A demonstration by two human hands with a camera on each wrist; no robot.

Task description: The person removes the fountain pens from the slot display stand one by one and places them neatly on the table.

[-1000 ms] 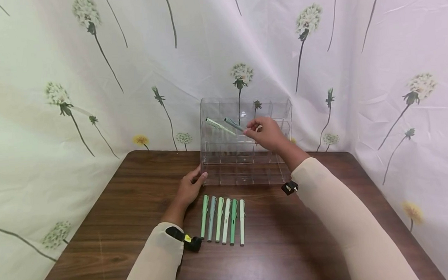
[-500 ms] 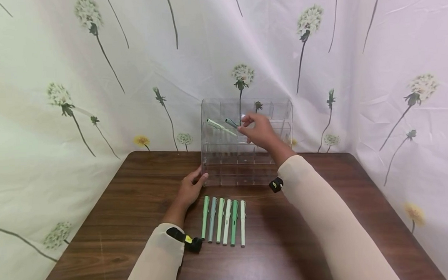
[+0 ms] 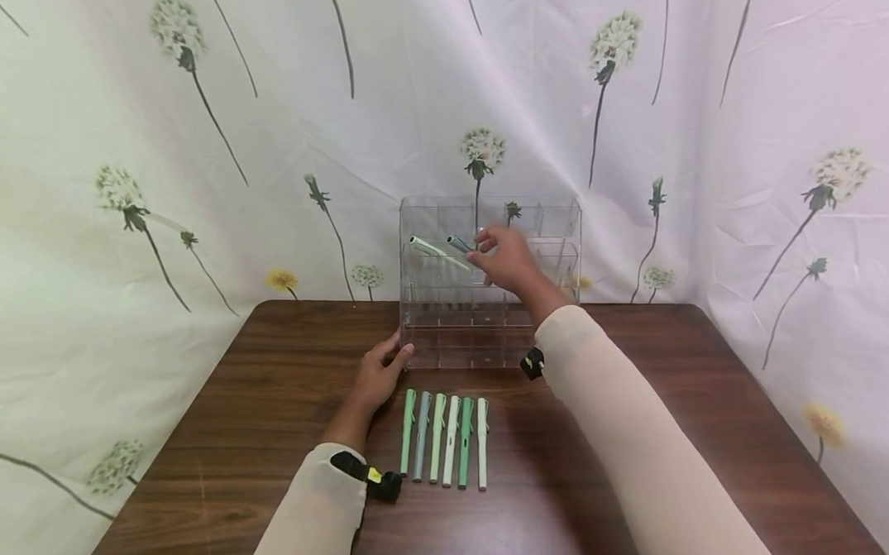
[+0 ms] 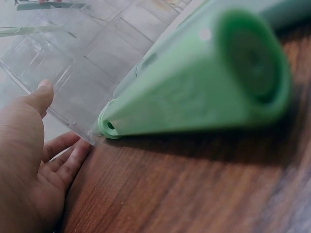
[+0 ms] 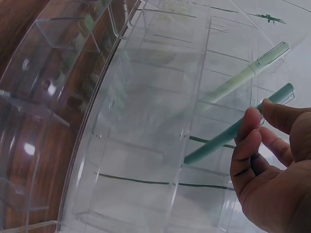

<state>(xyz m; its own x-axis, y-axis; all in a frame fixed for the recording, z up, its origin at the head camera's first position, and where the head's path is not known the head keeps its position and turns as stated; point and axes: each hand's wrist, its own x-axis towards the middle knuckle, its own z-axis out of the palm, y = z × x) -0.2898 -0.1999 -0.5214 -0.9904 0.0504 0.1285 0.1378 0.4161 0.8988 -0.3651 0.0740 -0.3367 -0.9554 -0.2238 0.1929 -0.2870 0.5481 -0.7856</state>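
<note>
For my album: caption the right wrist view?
Right hand pinching a teal pen in a clear acrylic organizer.

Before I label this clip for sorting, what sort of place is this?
Probably a staged tabletop recording corner, not a lived-in room: a wooden table, dandelion-print cloth hung as a backdrop, and only a clear acrylic organizer with a row of pens laid out.

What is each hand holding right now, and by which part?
Right hand pinches the teal pen on its upper barrel, below the cap. Left hand only rests against the clear acrylic organizer.
</note>
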